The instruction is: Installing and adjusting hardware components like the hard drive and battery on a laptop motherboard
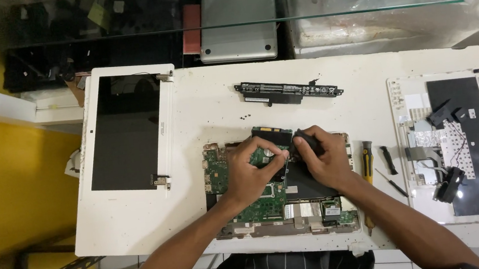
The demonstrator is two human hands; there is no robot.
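Two hands on opened laptop base (283, 205), centre of white table (214, 105): left hand (248, 171) pinching at green board, right hand (319, 159) curled round black part. Battery (287, 91) behind, detached screen (127, 133) left, screwdriver (367, 161) right.

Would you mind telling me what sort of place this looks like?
Probably an electronics repair bench: an opened laptop base with green circuit board, a detached screen panel, a removed battery and a screwdriver lie on the white table.
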